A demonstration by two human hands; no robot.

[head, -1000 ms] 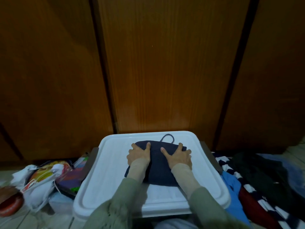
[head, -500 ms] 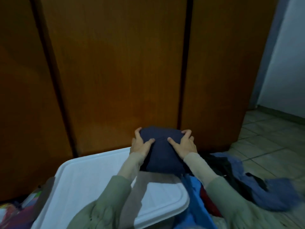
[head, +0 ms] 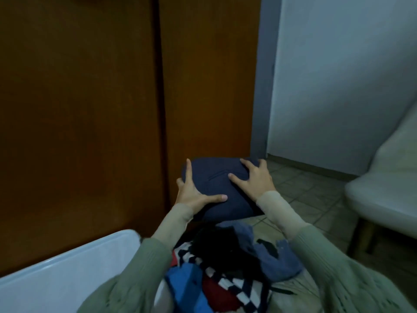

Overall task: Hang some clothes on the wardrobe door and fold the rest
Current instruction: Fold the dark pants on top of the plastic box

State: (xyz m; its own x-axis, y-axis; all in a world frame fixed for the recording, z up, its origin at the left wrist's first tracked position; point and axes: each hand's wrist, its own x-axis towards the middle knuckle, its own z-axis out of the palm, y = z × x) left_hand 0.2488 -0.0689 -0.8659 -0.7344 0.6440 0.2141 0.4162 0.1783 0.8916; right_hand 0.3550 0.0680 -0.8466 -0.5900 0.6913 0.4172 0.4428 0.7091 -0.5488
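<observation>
A folded navy garment (head: 216,181) is held up in front of the brown wardrobe door (head: 209,86), above the tiled floor. My left hand (head: 194,193) grips its left edge, thumb lying across the top. My right hand (head: 256,179) holds the right side with fingers spread over the top and far edge. Below my arms lies a loose pile of clothes (head: 228,267): blue, black, red and a navy-and-white striped piece.
A white plastic lid (head: 67,274) fills the lower left. A pale seat (head: 383,188) with a wooden leg stands at the right. Tiled floor (head: 304,190) runs to a grey-blue wall (head: 338,75) right of the wardrobe.
Both hands lifted the folded navy garment off the white lid and carried it right, past the clothes pile. My view swung right, bringing the wall and seat in.
</observation>
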